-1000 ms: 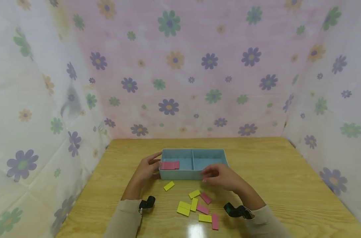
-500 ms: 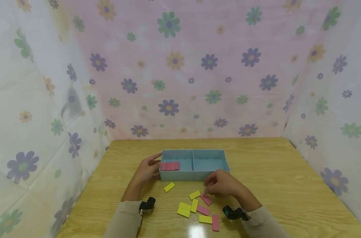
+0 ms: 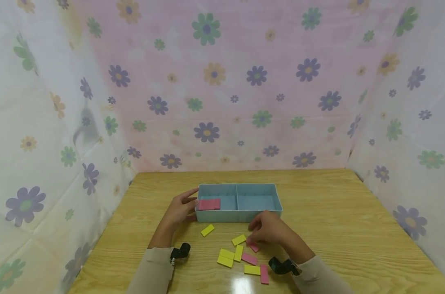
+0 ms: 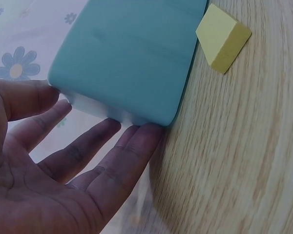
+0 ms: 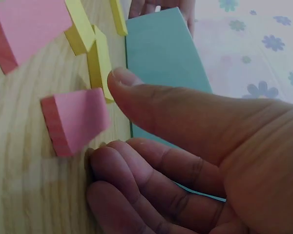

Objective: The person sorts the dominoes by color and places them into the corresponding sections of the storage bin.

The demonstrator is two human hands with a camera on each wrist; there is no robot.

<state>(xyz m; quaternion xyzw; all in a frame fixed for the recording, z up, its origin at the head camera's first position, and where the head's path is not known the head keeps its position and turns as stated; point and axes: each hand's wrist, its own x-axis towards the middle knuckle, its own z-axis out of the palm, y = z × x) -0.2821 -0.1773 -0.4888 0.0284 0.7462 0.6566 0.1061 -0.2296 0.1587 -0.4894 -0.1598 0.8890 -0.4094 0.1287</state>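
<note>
- Touching the left end of the two-compartment blue box [image 3: 222, 216], low centre of the head view, the left hand [image 3: 177, 210] had its fingers spread.
- The right hand [image 3: 269, 229], thumb and curved fingers apart, was at a pink block [image 5: 80, 122], left in the right wrist view; contact was unclear.

A small booth-like space: flower-print cloth [image 3: 237, 87] hangs at nine, twelve and three o'clock around a wood-grain worktop [image 3: 328, 216].
</note>
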